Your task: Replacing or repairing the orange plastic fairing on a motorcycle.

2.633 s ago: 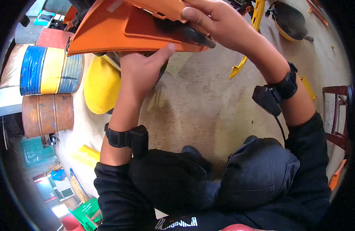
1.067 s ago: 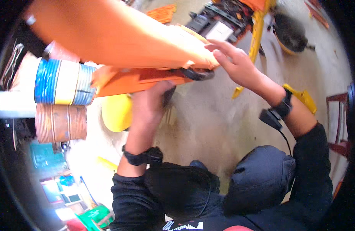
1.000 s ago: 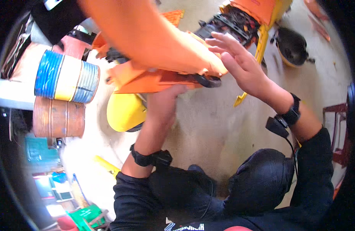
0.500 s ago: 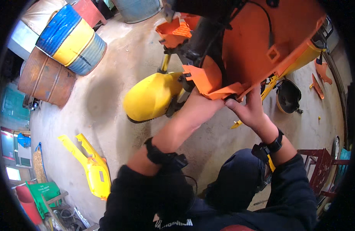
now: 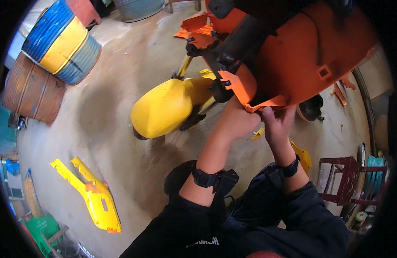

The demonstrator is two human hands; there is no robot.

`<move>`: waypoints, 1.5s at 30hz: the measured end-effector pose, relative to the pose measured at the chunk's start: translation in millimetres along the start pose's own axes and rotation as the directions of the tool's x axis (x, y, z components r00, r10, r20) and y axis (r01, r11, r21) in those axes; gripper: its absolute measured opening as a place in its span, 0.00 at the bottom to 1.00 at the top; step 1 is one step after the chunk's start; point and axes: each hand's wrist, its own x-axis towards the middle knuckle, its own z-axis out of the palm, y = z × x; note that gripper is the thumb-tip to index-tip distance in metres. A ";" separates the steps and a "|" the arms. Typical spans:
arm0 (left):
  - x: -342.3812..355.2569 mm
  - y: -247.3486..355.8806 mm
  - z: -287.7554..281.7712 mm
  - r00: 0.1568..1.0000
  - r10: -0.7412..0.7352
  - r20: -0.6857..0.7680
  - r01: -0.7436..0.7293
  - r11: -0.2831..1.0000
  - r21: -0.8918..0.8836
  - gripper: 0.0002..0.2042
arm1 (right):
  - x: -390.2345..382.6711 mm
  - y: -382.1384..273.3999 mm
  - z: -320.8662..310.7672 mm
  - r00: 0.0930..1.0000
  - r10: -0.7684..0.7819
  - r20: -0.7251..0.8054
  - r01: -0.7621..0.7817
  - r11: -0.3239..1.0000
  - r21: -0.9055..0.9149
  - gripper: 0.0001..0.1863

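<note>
Since half a second ago, both hands shifted right; left hand (image 5: 235,122) and right hand (image 5: 276,124) pinch orange panel (image 5: 301,60) lower edge at 6 o'clock. I judge the thin tab could crack.

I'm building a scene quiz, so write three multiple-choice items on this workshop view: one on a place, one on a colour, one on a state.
1. Where does the loose yellow panel lie?
A. on the concrete floor, lower left
B. on the red rack
C. atop the drums

2. What colour is the front fender?
A. orange
B. yellow
C. blue

3. How do both hands stand?
A. hanging free
B. resting on knees
C. gripping the orange fairing

A: it lies flat on the floor.
B: plainly yellow.
C: left hand and right hand grip its lower edge.
</note>
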 end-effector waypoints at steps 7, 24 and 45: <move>-12.1 -0.2 -9.0 0.994 -0.046 0.098 0.087 0.876 -0.474 0.19 | -8.9 28.8 -30.4 0.992 0.094 0.088 -0.086 0.992 -0.094 0.30; -0.4 2.5 11.6 0.976 0.149 -0.158 -0.181 0.962 -0.206 0.15 | 1.5 47.6 -28.8 0.992 -0.128 -0.024 0.108 0.915 -0.390 0.18; -8.3 -25.7 -12.9 0.978 0.062 0.199 -0.095 0.982 0.162 0.23 | -6.6 41.5 -45.4 0.980 0.102 0.172 -0.068 0.979 -0.191 0.43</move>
